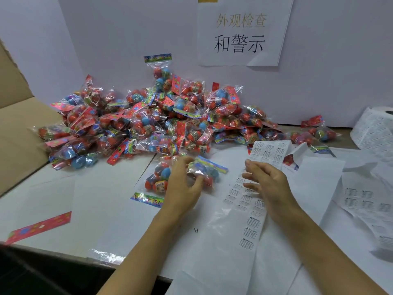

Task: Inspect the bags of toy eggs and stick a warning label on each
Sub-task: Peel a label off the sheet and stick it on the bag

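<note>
A big heap of clear bags of toy eggs (148, 120) lies at the back of the table. My left hand (182, 188) grips one bag (205, 170) in front of the heap, fingers curled round it. A second bag (158, 178) lies just left of that hand, its printed header card toward me. My right hand (265, 184) hovers with relaxed fingers over a strip of warning labels (251, 209) that runs from near the heap toward me. I cannot tell whether a label sticks to its fingertips.
A roll of labels (374, 128) stands at the far right, with loose label sheets (365, 199) spread below it. A cardboard box flap (19, 124) rises on the left. A loose red header card (40, 227) lies near the table's front left edge. A paper sign (240, 33) hangs on the back wall.
</note>
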Motion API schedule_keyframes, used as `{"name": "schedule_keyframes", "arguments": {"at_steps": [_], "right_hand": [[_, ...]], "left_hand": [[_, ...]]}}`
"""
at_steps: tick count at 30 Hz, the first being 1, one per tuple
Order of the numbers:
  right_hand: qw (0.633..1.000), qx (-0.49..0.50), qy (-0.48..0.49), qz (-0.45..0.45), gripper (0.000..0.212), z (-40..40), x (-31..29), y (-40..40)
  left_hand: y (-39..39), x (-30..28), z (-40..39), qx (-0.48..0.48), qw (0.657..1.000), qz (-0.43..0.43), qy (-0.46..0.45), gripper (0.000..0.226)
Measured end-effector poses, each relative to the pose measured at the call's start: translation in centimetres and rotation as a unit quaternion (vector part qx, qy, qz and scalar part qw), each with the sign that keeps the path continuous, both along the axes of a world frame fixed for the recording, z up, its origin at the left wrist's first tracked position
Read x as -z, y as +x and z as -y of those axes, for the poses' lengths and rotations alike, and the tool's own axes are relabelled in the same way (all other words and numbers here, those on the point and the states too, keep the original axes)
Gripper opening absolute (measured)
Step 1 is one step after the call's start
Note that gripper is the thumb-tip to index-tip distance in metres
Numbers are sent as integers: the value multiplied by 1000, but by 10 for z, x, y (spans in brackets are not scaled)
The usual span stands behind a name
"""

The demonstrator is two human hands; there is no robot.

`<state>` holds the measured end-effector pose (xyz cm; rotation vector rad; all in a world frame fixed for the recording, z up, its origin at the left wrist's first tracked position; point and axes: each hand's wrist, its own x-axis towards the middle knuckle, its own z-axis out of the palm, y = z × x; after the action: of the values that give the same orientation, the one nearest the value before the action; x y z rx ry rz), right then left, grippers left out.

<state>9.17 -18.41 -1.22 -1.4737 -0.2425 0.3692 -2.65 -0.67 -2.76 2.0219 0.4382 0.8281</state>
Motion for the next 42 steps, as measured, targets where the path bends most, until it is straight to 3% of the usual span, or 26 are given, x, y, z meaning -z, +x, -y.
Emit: {"name": "schedule_keyframes", "arguments": {"at_steps": [4, 10, 13, 17, 20, 23, 26, 29, 32, 34, 35, 38, 40, 42], "right_hand": [[1000, 9, 19, -3, 27, -2, 2, 3], [1000, -1, 19, 6, 19, -2, 2, 2], [1000, -5, 4, 11, 17, -2, 0, 3], [999, -16, -11, 26, 15, -1, 0, 1], [998, -31, -20, 56, 7, 1, -1, 0], [988, -85, -33, 123, 10, 3, -2, -3], [968, -137, -77, 194, 35, 4, -3, -10], [954, -142, -110, 241, 33, 3, 1, -12], [969, -78, -74, 223, 30, 1, 5, -9], [978, -24, -50, 200, 12, 3, 6, -3], [984, -10, -34, 176, 5, 4, 6, -1], [994, -38, 7, 107, 6, 4, 6, 1], [994, -58, 19, 94, 8, 2, 6, -1], [990, -27, -13, 139, 20, 0, 5, -4]], "left_hand": [[0, 3, 2, -13, 994, -1, 111, 8], [-6, 8, 11, 112, 966, -122, 200, 54], [-8, 5, 12, 142, 953, -172, 204, 56], [-6, 4, 10, 148, 960, -162, 174, 47], [-5, 2, 12, 153, 969, -128, 143, 42], [-4, 0, 14, 115, 987, -36, 109, 32], [-6, -7, 12, 117, 991, 20, -55, 32], [-8, -11, 10, 126, 965, 46, -224, 40], [-9, -14, 9, 131, 957, 19, -257, 56], [-10, -17, 7, 174, 937, -35, -300, 68], [-11, -17, 6, 212, 919, -67, -325, 65], [-15, -15, 12, 335, 867, -129, -346, 31], [-13, -11, 15, 336, 867, -115, -349, 32], [-10, -12, 14, 292, 880, -84, -364, 42]]}}
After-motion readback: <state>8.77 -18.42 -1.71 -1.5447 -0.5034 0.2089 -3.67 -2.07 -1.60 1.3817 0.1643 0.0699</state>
